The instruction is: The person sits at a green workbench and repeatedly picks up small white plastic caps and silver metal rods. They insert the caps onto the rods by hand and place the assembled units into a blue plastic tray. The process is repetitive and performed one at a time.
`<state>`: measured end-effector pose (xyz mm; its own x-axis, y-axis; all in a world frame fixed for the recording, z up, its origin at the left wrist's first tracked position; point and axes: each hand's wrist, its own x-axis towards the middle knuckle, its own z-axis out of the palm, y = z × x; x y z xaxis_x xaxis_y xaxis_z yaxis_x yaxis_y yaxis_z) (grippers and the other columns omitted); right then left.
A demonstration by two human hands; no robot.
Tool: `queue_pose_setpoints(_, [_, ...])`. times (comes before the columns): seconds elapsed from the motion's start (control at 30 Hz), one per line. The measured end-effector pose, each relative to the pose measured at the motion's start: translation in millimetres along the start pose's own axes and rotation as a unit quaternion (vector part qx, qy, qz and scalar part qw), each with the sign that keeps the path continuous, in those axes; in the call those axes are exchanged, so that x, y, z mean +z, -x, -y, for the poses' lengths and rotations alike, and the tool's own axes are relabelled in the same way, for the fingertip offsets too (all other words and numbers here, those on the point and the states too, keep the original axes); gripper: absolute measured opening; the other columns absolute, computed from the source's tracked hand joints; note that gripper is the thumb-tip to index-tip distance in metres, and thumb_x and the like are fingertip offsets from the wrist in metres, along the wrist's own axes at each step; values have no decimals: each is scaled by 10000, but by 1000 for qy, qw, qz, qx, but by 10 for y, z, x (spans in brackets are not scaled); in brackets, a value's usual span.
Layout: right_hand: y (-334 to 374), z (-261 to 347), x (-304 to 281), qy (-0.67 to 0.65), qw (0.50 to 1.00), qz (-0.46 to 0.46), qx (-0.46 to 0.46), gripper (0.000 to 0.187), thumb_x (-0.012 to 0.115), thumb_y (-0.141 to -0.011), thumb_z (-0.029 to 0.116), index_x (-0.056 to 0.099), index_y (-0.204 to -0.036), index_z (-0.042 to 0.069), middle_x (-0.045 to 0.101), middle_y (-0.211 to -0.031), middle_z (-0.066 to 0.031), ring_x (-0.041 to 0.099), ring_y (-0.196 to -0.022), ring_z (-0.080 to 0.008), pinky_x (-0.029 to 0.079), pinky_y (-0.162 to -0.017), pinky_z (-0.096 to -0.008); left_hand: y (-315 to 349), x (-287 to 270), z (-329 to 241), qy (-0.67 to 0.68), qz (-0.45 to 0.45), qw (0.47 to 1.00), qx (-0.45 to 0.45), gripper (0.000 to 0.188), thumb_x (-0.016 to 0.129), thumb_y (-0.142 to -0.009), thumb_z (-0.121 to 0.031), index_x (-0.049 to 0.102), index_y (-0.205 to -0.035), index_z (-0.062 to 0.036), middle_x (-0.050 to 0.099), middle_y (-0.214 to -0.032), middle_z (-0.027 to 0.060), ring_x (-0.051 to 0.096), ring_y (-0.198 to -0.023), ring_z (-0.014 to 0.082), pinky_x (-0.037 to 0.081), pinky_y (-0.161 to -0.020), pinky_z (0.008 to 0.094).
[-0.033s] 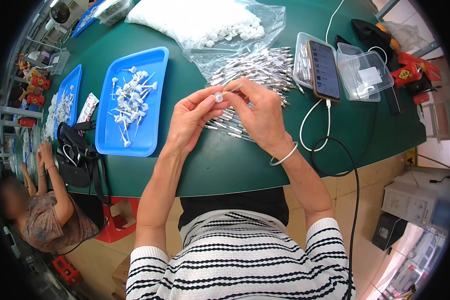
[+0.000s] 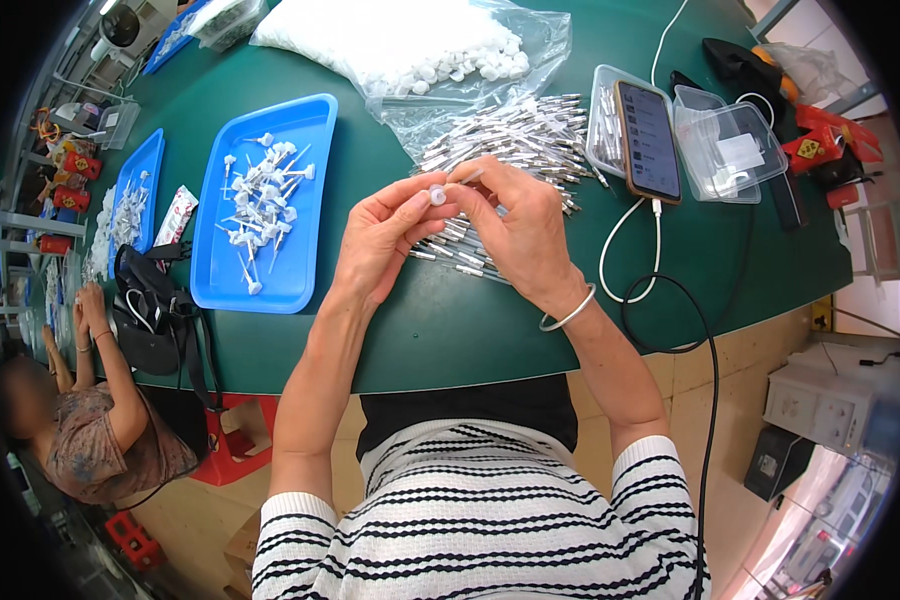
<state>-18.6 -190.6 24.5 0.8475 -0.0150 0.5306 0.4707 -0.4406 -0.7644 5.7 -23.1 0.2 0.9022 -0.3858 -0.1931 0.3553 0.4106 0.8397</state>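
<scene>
My left hand (image 2: pixel 375 235) pinches a small round white plastic cap (image 2: pixel 437 196) between thumb and fingers. Close against it, my right hand (image 2: pixel 522 228) is closed on a slim pale rod (image 2: pixel 472 177), whose end shows above the fingers. Whether rod and cap are joined is hidden by the fingertips. Under and behind both hands spreads a heap of slim metal-and-white rods (image 2: pixel 510 135). To the left, a blue tray (image 2: pixel 205 285) holds several white caps with thin stems (image 2: pixel 268 205). A clear bag of loose white caps (image 2: pixel 450 65) lies beyond the heap.
On the right stand a phone (image 2: pixel 652 140) with a white cable, a box of rods (image 2: pixel 602 125) and a clear container (image 2: pixel 730 150). A black cable (image 2: pixel 712 430) hangs over the table's edge. At left are a black bag (image 2: pixel 150 310) and a seated co-worker (image 2: pixel 110 430).
</scene>
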Motion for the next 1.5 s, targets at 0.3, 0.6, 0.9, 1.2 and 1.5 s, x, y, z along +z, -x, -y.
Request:
queue_pose_setpoints(0.3, [10, -15, 16, -12, 1000, -17, -6, 74, 661, -818, 110, 626, -840, 49, 630, -677, -98, 625, -615, -252, 471, -543, -341, 3, 22, -21, 28, 1, 999, -21, 287, 571, -919, -73, 580, -1175, 56, 665, -1026, 146, 679, -896, 187, 577, -747, 223])
queue_pose_setpoints(0.6, [10, -11, 11, 10, 1000, -9, -20, 73, 665, -802, 105, 628, -842, 56, 633, -698, -92, 622, -654, -261, 479, -575, -355, 8, 9, -13, 15, 1, 1000, -16, 287, 564, -923, -71, 577, -1180, 56, 665, -1024, 148, 678, -897, 187, 576, -750, 224])
queue_pose_setpoints(0.9, [-31, -24, -50, 46, 997, 22, -51, 76, 663, -777, 84, 638, -844, 60, 631, -712, -92, 615, -672, -262, 481, -590, -363, 6, 16, -21, -41, -3, 999, 11, 283, 559, -930, -83, 583, -1177, 53, 669, -1017, 141, 678, -884, 183, 562, -746, 230])
queue_pose_setpoints(1.2, [-46, -25, -43, 53, 994, 10, -95, 82, 655, -775, 79, 653, -857, 70, 639, -728, -93, 623, -710, -261, 490, -605, -367, 16, 22, -9, -74, -7, 996, 40, 267, 562, -928, -77, 597, -1160, 50, 670, -1013, 137, 672, -899, 175, 550, -755, 227])
queue_pose_setpoints(1.5, [-31, -52, -25, 40, 996, 8, -78, 94, 658, -778, 76, 659, -872, 71, 643, -719, -94, 625, -689, -262, 492, -603, -363, 18, 13, -6, -40, -7, 999, 17, 276, 577, -918, -75, 591, -1162, 52, 666, -1030, 142, 673, -908, 184, 555, -744, 218])
